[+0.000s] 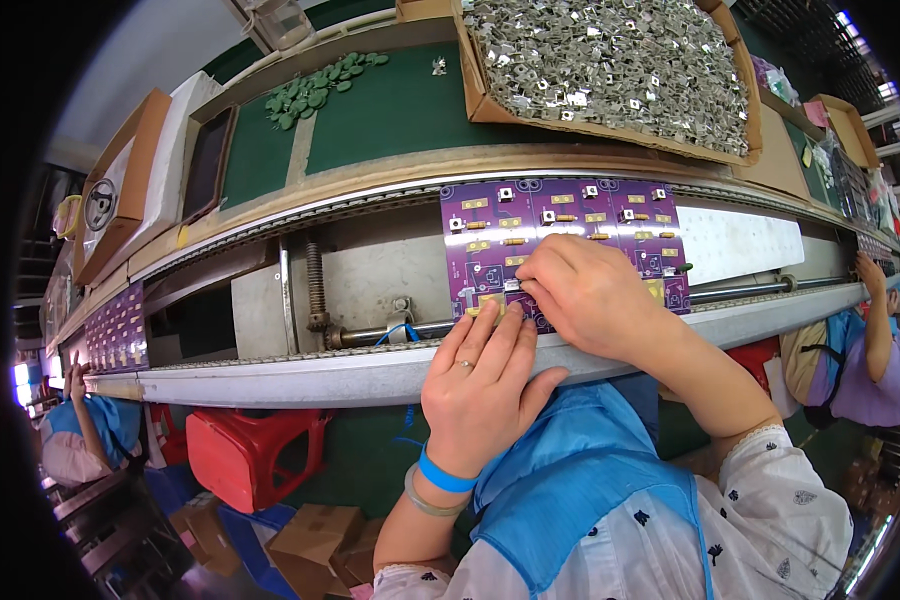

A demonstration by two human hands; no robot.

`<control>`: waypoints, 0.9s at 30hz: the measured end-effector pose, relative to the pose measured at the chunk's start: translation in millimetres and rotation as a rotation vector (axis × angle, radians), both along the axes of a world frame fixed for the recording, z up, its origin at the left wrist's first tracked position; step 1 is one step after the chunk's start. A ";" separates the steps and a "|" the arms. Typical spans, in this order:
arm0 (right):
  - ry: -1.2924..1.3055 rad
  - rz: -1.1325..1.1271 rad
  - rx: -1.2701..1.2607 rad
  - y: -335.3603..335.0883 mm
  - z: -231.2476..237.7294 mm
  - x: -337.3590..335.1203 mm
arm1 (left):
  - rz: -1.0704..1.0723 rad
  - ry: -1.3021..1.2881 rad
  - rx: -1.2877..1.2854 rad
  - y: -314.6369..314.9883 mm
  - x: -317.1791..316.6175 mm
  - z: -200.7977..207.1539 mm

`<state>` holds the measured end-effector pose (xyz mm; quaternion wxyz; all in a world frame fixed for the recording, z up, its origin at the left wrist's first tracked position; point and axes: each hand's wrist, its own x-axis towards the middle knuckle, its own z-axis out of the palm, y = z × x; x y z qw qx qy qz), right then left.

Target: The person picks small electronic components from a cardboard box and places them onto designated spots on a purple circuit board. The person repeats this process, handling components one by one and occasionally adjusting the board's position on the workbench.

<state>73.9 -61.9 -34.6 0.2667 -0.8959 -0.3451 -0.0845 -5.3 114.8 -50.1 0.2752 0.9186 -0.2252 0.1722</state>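
Observation:
A purple circuit board (462, 264) with several resistors and small white square parts lies across the rails in front of me. My right hand (595, 298) reaches over the board's lower middle, thumb and forefinger pinched on a small silvery metal clip (512, 285) at the board's surface. Whether the clip is seated cannot be made out. Beside it, my left hand (478, 385) lies with fingers stretched out, their tips on the board's near edge, holding nothing. A green disc-shaped part (684, 268) sticks out at the board's right edge.
A cardboard box (610, 130) heaped with metal clips stands beyond the rails. Green disc parts (315, 88) lie on the green surface at the far left. Another purple board (116, 330) sits further left on the line. Co-workers' hands (870, 272) show at both sides. A red stool (232, 455) stands below.

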 end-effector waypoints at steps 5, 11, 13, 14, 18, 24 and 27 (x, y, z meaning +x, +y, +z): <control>-0.028 0.014 -0.038 -0.3 -1.1 -2.2 | 0.002 -0.020 -0.006 -0.3 -0.7 -1.6; -0.044 0.001 -0.024 -4.6 0.7 -2.6 | 0.017 -0.056 0.008 -2.5 -2.2 0.4; -0.050 -0.034 -0.016 -1.6 6.4 -5.2 | -0.001 -0.077 -0.012 1.8 -3.8 -2.2; -0.102 -0.039 0.008 0.5 12.8 -8.2 | -0.010 -0.087 -0.022 5.0 -5.3 -2.3; -0.248 0.013 0.124 19.7 23.7 -30.8 | 0.048 -0.150 -0.348 20.0 -27.1 -2.5; -0.173 0.121 0.161 78.6 -16.0 -48.3 | 0.195 -0.224 -0.380 22.7 -51.1 -0.5; -0.237 0.045 0.106 83.0 -19.1 -49.1 | 0.172 -0.205 -0.365 21.1 -56.1 -3.0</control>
